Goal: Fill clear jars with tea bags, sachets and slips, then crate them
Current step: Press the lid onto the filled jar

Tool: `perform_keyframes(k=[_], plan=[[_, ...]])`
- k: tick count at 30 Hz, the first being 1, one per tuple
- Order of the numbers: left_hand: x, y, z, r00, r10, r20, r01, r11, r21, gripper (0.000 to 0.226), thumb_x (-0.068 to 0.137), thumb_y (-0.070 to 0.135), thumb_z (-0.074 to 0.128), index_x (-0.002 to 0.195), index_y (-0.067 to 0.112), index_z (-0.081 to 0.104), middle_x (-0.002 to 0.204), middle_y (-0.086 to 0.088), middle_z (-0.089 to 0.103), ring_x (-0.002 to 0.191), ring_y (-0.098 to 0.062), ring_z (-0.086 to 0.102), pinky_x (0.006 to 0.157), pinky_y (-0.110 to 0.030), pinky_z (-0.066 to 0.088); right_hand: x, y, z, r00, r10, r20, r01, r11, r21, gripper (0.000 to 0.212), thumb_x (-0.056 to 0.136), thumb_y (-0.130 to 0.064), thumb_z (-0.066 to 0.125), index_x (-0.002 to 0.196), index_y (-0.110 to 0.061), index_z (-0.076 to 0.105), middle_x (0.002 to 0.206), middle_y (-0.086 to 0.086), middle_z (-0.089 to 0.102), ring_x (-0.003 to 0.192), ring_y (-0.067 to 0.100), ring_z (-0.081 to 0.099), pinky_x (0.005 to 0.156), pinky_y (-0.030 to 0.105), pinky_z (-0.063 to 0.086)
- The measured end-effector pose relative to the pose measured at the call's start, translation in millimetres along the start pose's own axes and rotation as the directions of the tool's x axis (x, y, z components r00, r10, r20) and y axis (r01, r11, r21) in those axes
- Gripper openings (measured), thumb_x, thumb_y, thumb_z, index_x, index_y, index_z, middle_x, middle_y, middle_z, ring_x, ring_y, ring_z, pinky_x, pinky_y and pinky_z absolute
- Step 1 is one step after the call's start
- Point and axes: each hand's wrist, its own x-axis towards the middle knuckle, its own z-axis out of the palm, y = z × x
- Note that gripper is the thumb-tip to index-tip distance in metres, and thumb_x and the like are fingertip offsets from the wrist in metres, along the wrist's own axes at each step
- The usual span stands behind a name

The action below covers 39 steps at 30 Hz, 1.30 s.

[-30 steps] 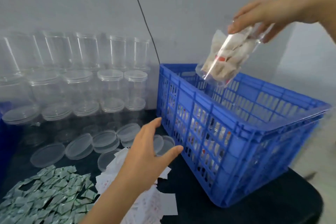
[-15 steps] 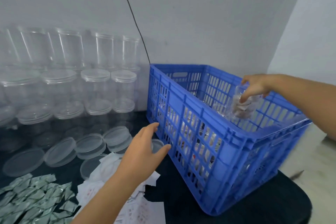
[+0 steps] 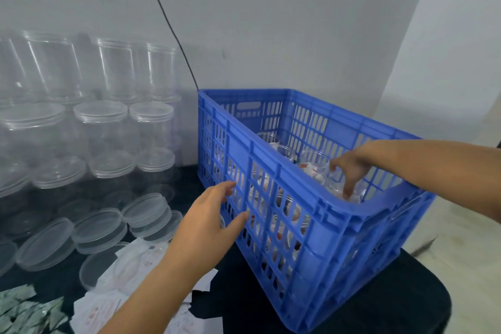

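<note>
Fingers of my right hand (image 3: pixel 349 168) curled round a clear plastic jar of tea bags (image 3: pixel 343 187) inside the blue slatted plastic crate (image 3: pixel 320 214), my left hand (image 3: pixel 208 222) relaxed with straight fingers by its near wall, loose clear lids (image 3: pixel 100 228) beside

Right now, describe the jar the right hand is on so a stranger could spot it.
Find the blue crate on the dark table. Inside, at its near right corner, stand filled clear jars. The jar is the one the right hand reaches down onto, closest to the crate's front rim.
</note>
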Motion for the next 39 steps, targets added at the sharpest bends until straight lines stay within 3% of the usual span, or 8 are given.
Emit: perform_keyframes(k=[6,11,16,20,26,31,35,39], plan=[[0.0,-0.8,-4.3,1.0,0.012,-0.024,-0.012,1.0,-0.008,0.056,0.085,0.042,0.064,0.136,0.032,0.042,0.121,0.025,0.046,0.107,0.014,0.042,0.081,-0.003,0.032,7.0,-5.1,4.4,0.998,-0.045,0.042,0.046,0.999,-0.023,0.106,0.079,-0.048,0.081,0.158,-0.022,0.014,0.16,0.008,0.029,0.141,0.03,0.04,0.11,0.042,0.04],[-6.1,-6.7,-18.1,1.0,-0.015,-0.024,0.015,1.0,0.005,0.055,0.087,0.039,0.063,0.137,0.032,0.041,0.121,0.023,0.046,0.101,0.016,0.041,0.081,-0.012,0.037,-3.9,-1.9,-9.2,0.993,-0.06,0.105,0.046,0.991,0.129,0.099,0.087,-0.037,0.077,0.159,-0.03,0.011,0.163,0.007,0.021,0.145,0.033,0.034,0.108,0.045,0.044],[-22.9,-17.1,-36.1,0.997,-0.07,-0.033,0.07,0.997,0.02,0.055,0.088,0.038,0.063,0.138,0.03,0.04,0.121,0.019,0.048,0.107,0.005,0.043,0.087,-0.012,0.031,-42.7,-3.7,-42.8,0.98,-0.055,-0.19,0.128,0.91,0.394,0.075,0.095,-0.023,0.069,0.157,-0.021,0.028,0.151,0.012,0.043,0.124,0.031,0.053,0.098,0.037,0.048],[-44.2,-29.7,-56.6,0.989,-0.141,-0.039,0.143,0.989,0.035,0.054,0.089,0.037,0.062,0.138,0.031,0.04,0.123,0.016,0.052,0.11,0.003,0.046,0.089,-0.016,0.037,-87.3,-20.7,-80.8,0.837,-0.026,-0.547,0.322,0.831,0.454,0.056,0.092,-0.015,0.071,0.143,-0.01,0.049,0.134,0.019,0.06,0.12,0.03,0.058,0.105,0.035,0.038],[-74.5,-47.1,-96.9,0.969,-0.216,-0.116,0.226,0.971,0.076,0.049,0.088,0.038,0.063,0.133,0.034,0.042,0.115,0.018,0.052,0.1,0.009,0.047,0.08,-0.01,0.039,-168.4,-105.3,-164.2,0.559,-0.072,-0.826,0.638,0.673,0.373,0.039,0.091,-0.022,0.071,0.129,-0.016,0.062,0.108,0.007,0.067,0.075,0.015,0.056,0.083,0.026,0.038],[-96.4,-59.9,-136.4,0.92,-0.309,-0.242,0.331,0.942,0.056,0.053,0.088,0.04,0.062,0.135,0.031,0.042,0.109,0.024,0.049,0.104,0.005,0.046,0.08,-0.01,0.035,-205.5,-218.6,-229.2,0.359,-0.154,-0.921,0.807,0.547,0.223,0.044,0.09,-0.038,0.07,0.129,-0.019,0.061,0.111,-0.001,0.059,0.102,0.017,0.056,0.088,0.026,0.038],[-116.8,-68.5,-163.2,0.87,-0.381,-0.314,0.413,0.91,0.04,0.052,0.089,0.041,0.061,0.135,0.033,0.041,0.114,0.023,0.049,0.098,0.011,0.046,0.07,-0.001,0.036,-200.9,-312.9,-249.4,0.355,-0.188,-0.916,0.855,0.462,0.237,0.056,0.09,-0.043,0.068,0.137,-0.016,0.055,0.132,0.005,0.057,0.12,0.022,0.054,0.089,0.022,0.035],[-126.4,-70.2,-193.7,0.815,-0.427,-0.392,0.465,0.886,0.0,0.054,0.088,0.043,0.061,0.136,0.035,0.038,0.11,0.027,0.048,0.101,0.008,0.046,0.077,-0.007,0.035,-201.5,-408.1,-257.1,0.308,-0.291,-0.906,0.909,0.372,0.189,0.08,0.087,-0.051,0.071,0.15,-0.017,0.036,0.148,0.012,0.041,0.134,0.027,0.044,0.102,0.029,0.036]])
